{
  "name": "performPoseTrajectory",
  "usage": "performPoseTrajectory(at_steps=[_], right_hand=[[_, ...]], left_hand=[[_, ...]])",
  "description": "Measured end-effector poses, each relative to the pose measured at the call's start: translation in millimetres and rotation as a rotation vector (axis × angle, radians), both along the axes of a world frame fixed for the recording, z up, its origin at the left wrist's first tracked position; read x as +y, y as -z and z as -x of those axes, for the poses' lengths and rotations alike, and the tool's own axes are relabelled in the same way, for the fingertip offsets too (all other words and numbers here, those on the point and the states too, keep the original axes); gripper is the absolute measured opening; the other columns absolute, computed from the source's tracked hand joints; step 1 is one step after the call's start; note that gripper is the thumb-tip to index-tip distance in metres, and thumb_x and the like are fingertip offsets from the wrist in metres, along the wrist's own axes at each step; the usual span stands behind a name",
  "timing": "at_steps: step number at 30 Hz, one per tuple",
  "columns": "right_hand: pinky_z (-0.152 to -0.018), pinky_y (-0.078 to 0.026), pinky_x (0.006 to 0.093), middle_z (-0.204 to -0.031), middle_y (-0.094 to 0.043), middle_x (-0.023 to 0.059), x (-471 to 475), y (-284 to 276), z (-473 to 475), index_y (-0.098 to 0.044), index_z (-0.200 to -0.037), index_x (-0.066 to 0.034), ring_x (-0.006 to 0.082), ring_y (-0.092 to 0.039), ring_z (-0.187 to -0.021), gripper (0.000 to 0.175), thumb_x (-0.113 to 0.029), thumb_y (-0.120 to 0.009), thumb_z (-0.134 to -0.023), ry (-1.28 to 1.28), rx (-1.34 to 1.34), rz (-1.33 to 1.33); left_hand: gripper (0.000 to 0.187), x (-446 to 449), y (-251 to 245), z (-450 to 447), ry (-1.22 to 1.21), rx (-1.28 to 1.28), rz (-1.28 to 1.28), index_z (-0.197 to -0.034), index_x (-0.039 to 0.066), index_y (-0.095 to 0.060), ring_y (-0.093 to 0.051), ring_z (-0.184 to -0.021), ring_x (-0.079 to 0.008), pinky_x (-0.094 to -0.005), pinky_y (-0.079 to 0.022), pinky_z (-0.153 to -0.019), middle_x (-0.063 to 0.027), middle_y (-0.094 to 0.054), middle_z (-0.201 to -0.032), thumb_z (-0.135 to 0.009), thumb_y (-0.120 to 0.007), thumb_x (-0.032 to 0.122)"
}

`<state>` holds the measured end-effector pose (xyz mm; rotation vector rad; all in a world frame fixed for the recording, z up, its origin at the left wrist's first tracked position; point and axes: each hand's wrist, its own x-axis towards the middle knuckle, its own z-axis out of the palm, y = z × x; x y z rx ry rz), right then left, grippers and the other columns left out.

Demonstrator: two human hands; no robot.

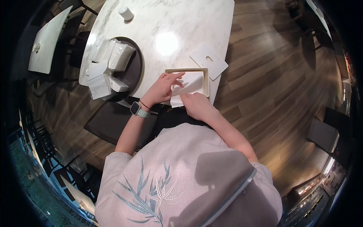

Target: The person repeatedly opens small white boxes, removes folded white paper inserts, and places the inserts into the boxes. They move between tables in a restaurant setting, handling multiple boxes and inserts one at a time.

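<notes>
A shallow cream rectangular tissue box lies uncovered near the front edge of the marble table, with white paper tissues inside it. My left hand reaches over the box's left side, fingers spread above the tissues; its thumb tip is partly hidden. My right hand is at the box's front edge, its fingers curled on a folded tissue stack that sticks out towards me. Behind the box to the right lies a flat white lid with an oval slot.
On the marble table, a round dark tray at left carries several plastic-wrapped tissue packs. A white cylindrical container stands at the far left. A dark chair seat is close to my left arm.
</notes>
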<state>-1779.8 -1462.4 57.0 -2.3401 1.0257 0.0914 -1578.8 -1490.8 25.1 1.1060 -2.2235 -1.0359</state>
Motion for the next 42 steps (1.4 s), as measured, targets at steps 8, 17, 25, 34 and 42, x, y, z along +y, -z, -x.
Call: performPoseTrajectory(at_steps=[8,17,25,34,42], right_hand=[[-0.071,-0.054,0.0460,-0.081,-0.066,0.0163,-15.0,4.1,-2.1,-0.059,-0.092,-0.0010,0.0355,-0.067,-0.077,0.012,-0.007,-0.057,-0.082,-0.031,0.074,-0.097],[-0.096,-0.045,0.0395,-0.111,-0.066,0.0159,-106.0,10.8,17.6,-0.061,-0.117,-0.0038,0.0299,-0.061,-0.107,0.040,-0.027,-0.069,-0.085,0.580,-0.510,0.130],[-0.107,-0.031,0.0529,-0.150,-0.028,0.0205,-124.5,144.1,99.9,-0.025,-0.150,-0.0074,0.0392,-0.034,-0.134,0.112,-0.056,-0.079,-0.065,0.610,0.278,0.173],[-0.109,-0.033,0.0472,-0.140,-0.033,0.0232,-128.0,148.7,107.5,-0.025,-0.148,-0.0002,0.0404,-0.033,-0.131,0.119,-0.047,-0.084,-0.056,0.585,0.098,0.189],[-0.110,-0.034,0.0472,-0.139,-0.037,0.0285,-80.8,42.8,61.1,-0.036,-0.141,0.0041,0.0432,-0.034,-0.132,0.106,-0.035,-0.083,-0.054,-0.084,-0.310,0.172]], left_hand=[[0.043,17.9,9.5,0.3,-0.211,0.305,-0.460,-0.138,0.004,-0.038,-0.062,-0.107,-0.0208,-0.0359,-0.042,-0.096,-0.0084,-0.070,-0.106,-0.096,-0.045,0.009],[0.047,24.0,39.8,12.0,-0.719,0.369,-0.509,-0.128,0.000,-0.038,-0.067,-0.082,-0.0150,-0.0262,-0.053,-0.071,-0.0130,-0.068,-0.094,-0.091,-0.064,0.013],[0.058,22.6,16.7,21.6,-0.660,-0.029,-0.401,-0.130,-0.001,-0.039,-0.066,-0.084,-0.0308,-0.0377,-0.054,-0.077,-0.0185,-0.064,-0.099,-0.080,-0.067,0.007],[0.053,46.6,32.0,15.5,-0.863,-0.087,-0.150,-0.128,0.001,-0.046,-0.059,-0.099,-0.0250,-0.0355,-0.050,-0.088,-0.0174,-0.056,-0.117,-0.082,-0.070,0.013],[0.031,60.0,57.5,-5.2,-0.941,0.442,-0.570,-0.117,0.001,-0.055,-0.063,-0.091,-0.0159,-0.0292,-0.050,-0.082,-0.0103,-0.064,-0.108,-0.099,-0.054,0.025]])
